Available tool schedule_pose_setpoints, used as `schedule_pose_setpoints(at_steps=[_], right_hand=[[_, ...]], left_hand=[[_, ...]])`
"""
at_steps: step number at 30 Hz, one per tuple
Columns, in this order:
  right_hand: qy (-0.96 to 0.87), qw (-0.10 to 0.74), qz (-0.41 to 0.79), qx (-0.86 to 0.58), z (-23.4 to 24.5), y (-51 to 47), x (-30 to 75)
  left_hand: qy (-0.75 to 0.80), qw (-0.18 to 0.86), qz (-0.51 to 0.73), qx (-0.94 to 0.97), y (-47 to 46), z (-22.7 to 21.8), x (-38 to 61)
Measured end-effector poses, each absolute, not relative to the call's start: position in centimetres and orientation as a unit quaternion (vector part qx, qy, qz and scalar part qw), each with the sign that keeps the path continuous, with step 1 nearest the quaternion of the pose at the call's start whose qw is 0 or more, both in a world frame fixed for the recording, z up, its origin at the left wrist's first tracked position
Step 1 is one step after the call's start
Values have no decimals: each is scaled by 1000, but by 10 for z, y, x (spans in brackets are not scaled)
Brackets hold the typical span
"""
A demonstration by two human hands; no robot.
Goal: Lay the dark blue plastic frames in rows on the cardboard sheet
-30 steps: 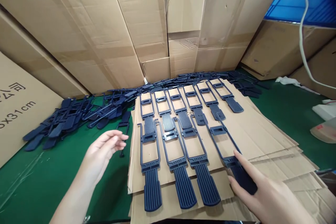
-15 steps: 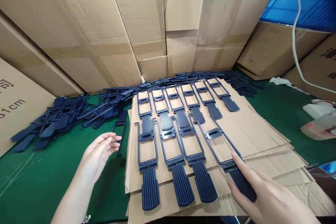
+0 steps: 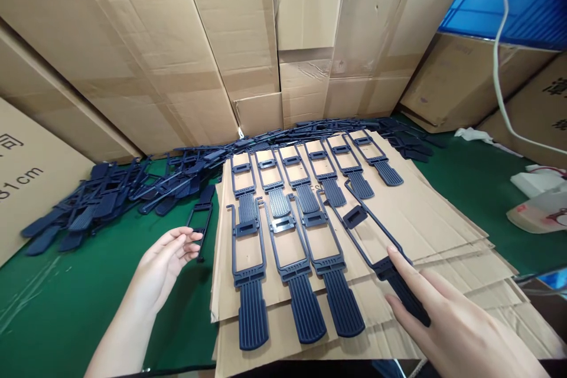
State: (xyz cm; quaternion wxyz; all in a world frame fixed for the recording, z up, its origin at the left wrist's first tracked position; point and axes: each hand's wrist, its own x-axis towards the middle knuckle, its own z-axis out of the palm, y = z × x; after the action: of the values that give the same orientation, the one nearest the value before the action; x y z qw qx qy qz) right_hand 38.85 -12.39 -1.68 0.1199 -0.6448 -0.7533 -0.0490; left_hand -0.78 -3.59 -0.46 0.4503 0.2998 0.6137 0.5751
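Navy plastic frames (image 3: 301,307) lie side by side in two rows on stacked cardboard sheets (image 3: 438,230), their ribbed handles pointing towards the person. The right hand (image 3: 447,319) lies over the handle of the rightmost front frame (image 3: 401,289), fingers spread along it; whether that grip has closed on it cannot be told. Since the earlier view, that frame's far end has swung up and rightward, and its slotted tab has turned. The left hand (image 3: 166,257) is open, fingers loosely curled, just beside a loose frame (image 3: 204,207) at the sheets' edge. Behind it, a heap of frames (image 3: 106,204) covers a green mat (image 3: 57,307). A carton (image 3: 26,189) at left reads "31 cm"; another carton (image 3: 556,88) at right bears Chinese characters.
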Motion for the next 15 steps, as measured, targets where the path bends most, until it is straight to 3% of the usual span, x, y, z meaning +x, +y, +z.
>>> schedule_pose_setpoints(at_steps=[15], right_hand=[[-737, 168, -97, -647, -18, -110, 365]], left_hand=[[616, 440, 584, 293, -29, -6, -17]])
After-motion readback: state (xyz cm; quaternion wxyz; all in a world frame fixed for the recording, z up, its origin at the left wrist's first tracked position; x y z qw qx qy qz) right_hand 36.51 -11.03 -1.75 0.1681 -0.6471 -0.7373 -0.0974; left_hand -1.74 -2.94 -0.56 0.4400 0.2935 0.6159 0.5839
